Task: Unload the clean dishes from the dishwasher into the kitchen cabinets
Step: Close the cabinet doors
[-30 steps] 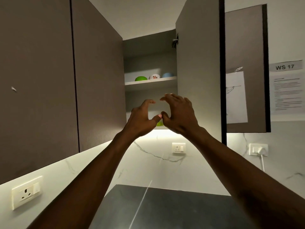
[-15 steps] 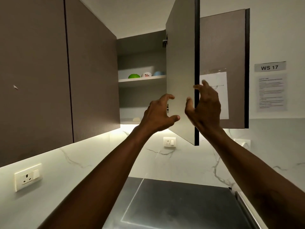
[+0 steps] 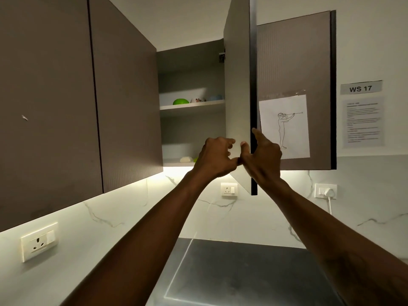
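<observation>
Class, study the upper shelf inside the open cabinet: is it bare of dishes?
No: a green bowl, a patterned bowl and a pale blue bowl sit on the upper shelf.

A kitchen: wall cabinets [image 3: 123,96], bowls [image 3: 180,101] on a shelf [image 3: 207,104] (marble backsplash [image 3: 123,217] below).

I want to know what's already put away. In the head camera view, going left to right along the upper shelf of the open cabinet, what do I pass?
On the shelf: green bowl → white patterned bowl → pale blue bowl → open cabinet door.
</observation>
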Demonstrator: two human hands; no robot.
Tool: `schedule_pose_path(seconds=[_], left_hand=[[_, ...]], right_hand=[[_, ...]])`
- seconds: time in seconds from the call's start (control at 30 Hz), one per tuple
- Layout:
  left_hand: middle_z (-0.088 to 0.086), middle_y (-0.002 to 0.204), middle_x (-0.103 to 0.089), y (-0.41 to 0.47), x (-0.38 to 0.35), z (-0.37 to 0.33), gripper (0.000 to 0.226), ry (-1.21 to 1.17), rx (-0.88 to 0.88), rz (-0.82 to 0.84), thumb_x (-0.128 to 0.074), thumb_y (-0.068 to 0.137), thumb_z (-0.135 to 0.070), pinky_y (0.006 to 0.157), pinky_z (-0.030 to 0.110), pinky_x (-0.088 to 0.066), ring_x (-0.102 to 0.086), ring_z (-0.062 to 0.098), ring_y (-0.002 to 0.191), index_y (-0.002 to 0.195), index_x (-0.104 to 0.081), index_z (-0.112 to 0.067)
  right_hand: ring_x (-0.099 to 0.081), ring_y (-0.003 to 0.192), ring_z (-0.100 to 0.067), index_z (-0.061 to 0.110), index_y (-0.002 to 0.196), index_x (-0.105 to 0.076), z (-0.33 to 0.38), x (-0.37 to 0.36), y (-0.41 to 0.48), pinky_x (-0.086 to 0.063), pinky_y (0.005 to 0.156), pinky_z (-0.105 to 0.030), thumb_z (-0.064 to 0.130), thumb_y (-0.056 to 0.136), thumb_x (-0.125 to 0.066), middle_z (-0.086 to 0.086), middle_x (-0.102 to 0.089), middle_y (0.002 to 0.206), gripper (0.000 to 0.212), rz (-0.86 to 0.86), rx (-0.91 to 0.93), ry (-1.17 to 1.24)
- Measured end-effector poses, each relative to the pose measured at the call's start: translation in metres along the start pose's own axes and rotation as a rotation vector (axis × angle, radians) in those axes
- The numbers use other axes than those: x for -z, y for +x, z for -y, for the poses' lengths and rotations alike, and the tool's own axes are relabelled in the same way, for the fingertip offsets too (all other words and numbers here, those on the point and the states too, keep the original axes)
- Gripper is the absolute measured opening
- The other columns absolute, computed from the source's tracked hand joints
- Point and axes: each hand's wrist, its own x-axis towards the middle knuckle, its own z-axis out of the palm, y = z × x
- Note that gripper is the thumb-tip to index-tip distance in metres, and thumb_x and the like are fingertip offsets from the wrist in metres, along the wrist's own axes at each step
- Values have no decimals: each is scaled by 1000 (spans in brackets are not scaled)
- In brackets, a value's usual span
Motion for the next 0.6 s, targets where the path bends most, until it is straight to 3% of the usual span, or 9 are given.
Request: schedule_pose_path(seconds=[0.07, 0.17, 0.27, 0.33, 0.47, 0.6], left_hand=[[5, 118, -73, -1, 5, 12, 57, -20, -1, -5, -79, 83, -38, 93, 35, -58, -71, 20, 101, 132, -65, -13], [5, 94, -76, -6, 16, 34, 33, -26, -17, -12, -79, 79, -19, 83, 38, -62, -72, 19, 84, 111, -74, -12], [-3, 78, -72, -13, 23, 54, 11, -77, -12, -21, -77, 81, -10, 73, 23, -58, -68, 12, 72, 89, -72, -14], [-13, 64, -59, -16, 28, 72, 19, -103, 22, -79, -77, 83, -9, 63, 13, -49, -58, 6, 58, 77, -63, -20], [-15, 58, -55, -17, 33, 116, 18, -129, 92, -225, -74, 84, -5, 48, 6, -38, -53, 0, 49, 72, -66, -16], [-11, 71, -63, -15, 36, 157, 11, -116, 135, -292, -73, 88, -5, 60, 6, -50, -61, 6, 62, 97, -73, -11]], right_hand=[[-62, 70, -16, 12, 131, -61, 10, -12, -5, -44, 78, -22, 33, 93, -69, -10, -74, 93, 44, -1, 75, 20], [-70, 69, -20, 14, 122, -68, 26, -37, -10, -47, 75, -20, 29, 90, -73, -8, -75, 88, 35, -13, 140, 62], [-72, 74, -21, 15, 116, -71, 37, -66, -11, -58, 79, -30, 22, 89, -73, -6, -76, 92, 28, 5, 190, 115], [-73, 78, -20, 14, 114, -73, 44, -87, -13, -59, 81, -31, 20, 88, -73, -5, -76, 96, 26, 44, 225, 158], [-72, 86, -19, 14, 114, -73, 52, -125, -12, -61, 83, -39, 26, 87, -74, -4, -74, 107, 29, 128, 330, 177], [-70, 93, -23, 20, 118, -72, 59, -165, -11, -60, 83, -38, 40, 90, -70, -5, -69, 121, 34, 164, 478, 48]])
